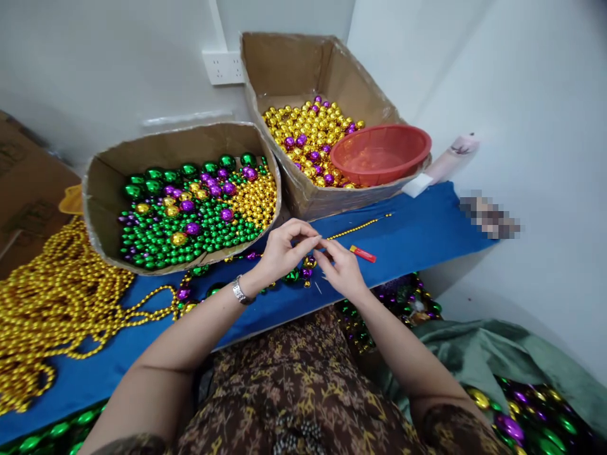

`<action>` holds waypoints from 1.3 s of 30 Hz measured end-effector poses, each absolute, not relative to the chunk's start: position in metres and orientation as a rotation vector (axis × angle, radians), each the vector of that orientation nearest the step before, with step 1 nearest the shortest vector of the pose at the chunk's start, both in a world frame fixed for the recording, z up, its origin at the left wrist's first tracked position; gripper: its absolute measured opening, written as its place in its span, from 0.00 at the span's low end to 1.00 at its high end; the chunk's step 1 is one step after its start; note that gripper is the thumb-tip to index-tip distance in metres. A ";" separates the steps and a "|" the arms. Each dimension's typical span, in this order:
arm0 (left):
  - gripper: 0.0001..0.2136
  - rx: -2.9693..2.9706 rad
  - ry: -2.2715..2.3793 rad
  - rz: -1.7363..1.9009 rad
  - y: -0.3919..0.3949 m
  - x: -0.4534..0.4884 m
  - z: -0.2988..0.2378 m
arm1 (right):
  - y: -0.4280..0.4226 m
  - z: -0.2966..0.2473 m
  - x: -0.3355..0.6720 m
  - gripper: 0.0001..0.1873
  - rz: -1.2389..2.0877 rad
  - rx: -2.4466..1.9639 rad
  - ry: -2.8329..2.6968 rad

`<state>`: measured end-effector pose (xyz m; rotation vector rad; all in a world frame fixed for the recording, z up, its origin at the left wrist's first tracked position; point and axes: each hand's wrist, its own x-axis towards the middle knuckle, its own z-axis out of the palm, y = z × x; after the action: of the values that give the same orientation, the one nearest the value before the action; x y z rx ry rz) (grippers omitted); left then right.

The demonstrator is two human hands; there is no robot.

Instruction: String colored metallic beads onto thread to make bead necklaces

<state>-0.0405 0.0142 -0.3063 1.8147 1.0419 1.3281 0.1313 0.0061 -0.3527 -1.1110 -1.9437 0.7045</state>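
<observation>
My left hand (286,248) and my right hand (342,267) meet fingertip to fingertip above the blue cloth. Both pinch at the same spot, and what lies between the fingers is too small to make out. Just under them hang or lie a few green, purple and gold beads (307,273); I cannot tell whether they join to what I pinch. A thin strand of small gold beads (359,227) stretches away behind my right hand. Close to that hand lies a red and yellow lighter-like stick (363,254).
One cardboard box (184,134) holds green, purple and gold beads. Another box (289,47) holds gold and purple ones, with a red plastic basin (384,151) on top. Gold bead strands (61,297) pile at left on the blue cloth (412,218). Green fabric (478,347) lies at lower right.
</observation>
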 end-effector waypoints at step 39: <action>0.23 2.724 1.583 0.264 -0.045 -0.097 -0.384 | 0.006 -0.340 0.152 0.15 1.057 -0.988 -1.176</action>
<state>-0.0974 -0.0450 -0.3838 2.7241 1.5835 0.2644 0.1517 0.0062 -0.3399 -0.9883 -1.1762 1.0568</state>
